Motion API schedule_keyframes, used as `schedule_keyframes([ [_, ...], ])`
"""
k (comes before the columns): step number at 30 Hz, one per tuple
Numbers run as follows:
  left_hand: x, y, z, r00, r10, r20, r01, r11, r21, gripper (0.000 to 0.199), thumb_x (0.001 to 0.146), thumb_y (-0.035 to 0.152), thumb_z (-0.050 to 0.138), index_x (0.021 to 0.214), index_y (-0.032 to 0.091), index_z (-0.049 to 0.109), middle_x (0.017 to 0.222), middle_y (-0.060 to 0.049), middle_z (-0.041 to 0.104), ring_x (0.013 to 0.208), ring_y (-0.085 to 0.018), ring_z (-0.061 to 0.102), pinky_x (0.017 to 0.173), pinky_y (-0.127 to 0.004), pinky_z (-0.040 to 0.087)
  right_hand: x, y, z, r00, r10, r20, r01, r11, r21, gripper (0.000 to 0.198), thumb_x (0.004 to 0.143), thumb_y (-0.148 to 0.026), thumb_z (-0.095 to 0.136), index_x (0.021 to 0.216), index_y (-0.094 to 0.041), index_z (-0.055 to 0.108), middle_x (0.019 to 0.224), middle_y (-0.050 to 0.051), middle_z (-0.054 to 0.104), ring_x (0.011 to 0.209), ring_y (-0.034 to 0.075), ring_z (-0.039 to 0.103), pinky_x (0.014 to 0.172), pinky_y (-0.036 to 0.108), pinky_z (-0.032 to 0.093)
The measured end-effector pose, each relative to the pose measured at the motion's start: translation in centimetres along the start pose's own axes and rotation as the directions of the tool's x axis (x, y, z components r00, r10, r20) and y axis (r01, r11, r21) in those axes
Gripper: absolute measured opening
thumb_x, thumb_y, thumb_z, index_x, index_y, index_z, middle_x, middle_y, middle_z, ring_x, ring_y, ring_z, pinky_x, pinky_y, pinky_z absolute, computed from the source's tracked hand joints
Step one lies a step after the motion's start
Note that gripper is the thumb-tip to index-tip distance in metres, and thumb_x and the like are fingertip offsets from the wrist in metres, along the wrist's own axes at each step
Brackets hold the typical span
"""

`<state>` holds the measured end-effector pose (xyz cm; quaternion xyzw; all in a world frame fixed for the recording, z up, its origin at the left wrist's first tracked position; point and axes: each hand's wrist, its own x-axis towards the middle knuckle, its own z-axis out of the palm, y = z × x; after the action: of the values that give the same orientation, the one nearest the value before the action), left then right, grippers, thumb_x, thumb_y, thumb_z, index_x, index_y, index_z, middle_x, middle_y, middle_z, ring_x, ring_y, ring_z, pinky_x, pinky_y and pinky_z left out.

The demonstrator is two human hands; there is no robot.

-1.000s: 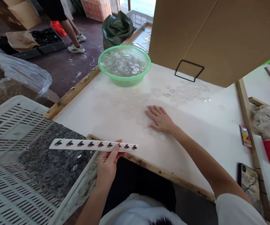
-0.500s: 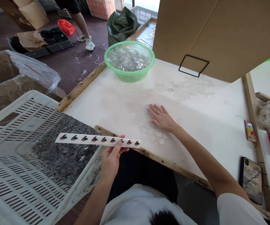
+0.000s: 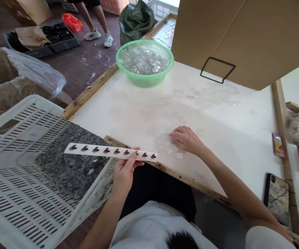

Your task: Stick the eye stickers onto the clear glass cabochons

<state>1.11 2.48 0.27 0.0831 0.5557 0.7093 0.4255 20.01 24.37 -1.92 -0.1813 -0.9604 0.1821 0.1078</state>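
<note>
A white strip of stickers (image 3: 85, 149) printed with a row of small dark-and-pink figures is pinched near its right end by my left hand (image 3: 124, 171), thumb on top. The strip reaches leftward over the crate's edge. On the white tabletop my right hand (image 3: 187, 139) has its fingers curled together, the tips down among thin clear discs (image 3: 165, 140). Whether a disc is between those fingertips is hidden. More clear discs (image 3: 214, 93) lie scattered farther back.
A white slotted crate (image 3: 17, 193) of clear pieces stands at left. A green basket (image 3: 145, 81) of clear discs sits at the back, beside a large cardboard box (image 3: 242, 38). At right lie a phone (image 3: 277, 199) and a small packet (image 3: 278, 145). Wooden strips (image 3: 89, 91) edge the table. Another person's legs (image 3: 100, 19) show behind.
My right hand went from lying flat with spread fingers to curled fingers, drawing slightly nearer to me. My left hand keeps the sticker strip almost in place. The other person's legs shifted.
</note>
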Motion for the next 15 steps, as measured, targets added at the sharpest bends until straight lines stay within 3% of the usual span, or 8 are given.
schedule_keyframes([
  [7,0.1,0.4,0.0,0.999,-0.007,-0.035,0.007,1.0,-0.003,0.025,0.074,0.032,0.078,0.093,0.017,0.076,0.1,-0.008,0.073,0.074,-0.015,0.067,0.057,-0.022,0.059,-0.7,0.0,-1.8,0.993,0.106,-0.046,-0.098,0.983,0.156,0.025,0.089,-0.026,0.057,0.114,-0.024,0.056,0.107,0.01,0.061,0.101,0.026,0.057,0.082,0.04,0.05],
  [15,0.1,0.4,0.3,0.999,-0.03,-0.035,0.03,1.0,0.001,0.027,0.071,0.033,0.079,0.092,0.016,0.076,0.094,-0.007,0.073,0.069,-0.014,0.066,0.056,-0.022,0.058,-2.6,-0.2,-2.6,0.983,0.18,-0.019,-0.18,0.983,0.028,0.012,0.088,-0.026,0.059,0.099,-0.021,0.058,0.1,0.01,0.062,0.094,0.027,0.056,0.081,0.043,0.048],
])
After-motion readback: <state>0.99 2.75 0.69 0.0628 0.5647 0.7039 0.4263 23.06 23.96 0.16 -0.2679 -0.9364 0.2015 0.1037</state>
